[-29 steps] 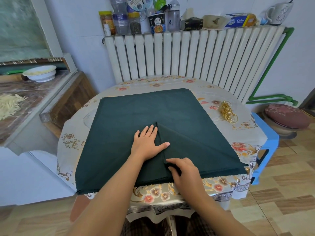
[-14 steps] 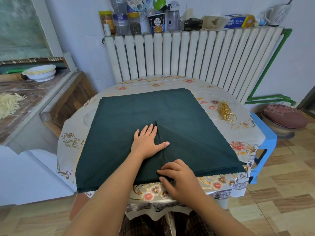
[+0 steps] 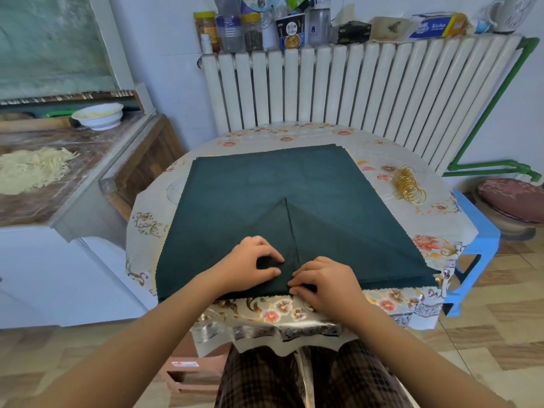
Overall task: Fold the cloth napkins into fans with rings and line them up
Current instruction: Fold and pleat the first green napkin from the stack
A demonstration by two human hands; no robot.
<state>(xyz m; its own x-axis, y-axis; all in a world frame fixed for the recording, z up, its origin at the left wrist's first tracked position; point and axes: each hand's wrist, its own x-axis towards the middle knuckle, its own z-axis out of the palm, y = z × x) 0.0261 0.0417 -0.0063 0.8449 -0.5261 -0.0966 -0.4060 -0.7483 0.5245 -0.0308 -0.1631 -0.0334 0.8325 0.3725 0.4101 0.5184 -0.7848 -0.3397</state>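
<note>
Round table (image 3: 438, 219) w/ a floral, glossy tablecloth sits in front of you, and the dark green cloth napkin (image 3: 265, 184) lies spread flat across most of it, near edge at the table's front rim. More green edges peek out at its far right corner, so it looks like a stack. One corner is folded in, making a triangular flap w/ its seam running from the centre down toward your hands.

Your left hand (image 3: 250, 265) sits just left of that seam, fingers curled, thumb and fingertips pinching up a small bit of the fabric. Your right hand (image 3: 326, 282) is at the near edge just right of the seam, fingers bent, tips pressing and nipping the cloth's hem. Both hands nearly touch.

Gold napkin rings (image 3: 409, 185) lie in a loose pile on the table's right side, apart from the napkin.

Readable text: a blue box (image 3: 435, 25) on the radiator top says "Kitchen"; other labels too small to read.

Behind the table: white radiator (image 3: 353, 86) w/ jars, bottles and a noodle cup on its top, green pipe (image 3: 494, 113) at right. Left: counter w/ a white bowl (image 3: 98, 114) and shredded pale food (image 3: 35, 169). Blue plastic stool (image 3: 477, 245) right of the table; tiled floor; your plaid trousers below.
</note>
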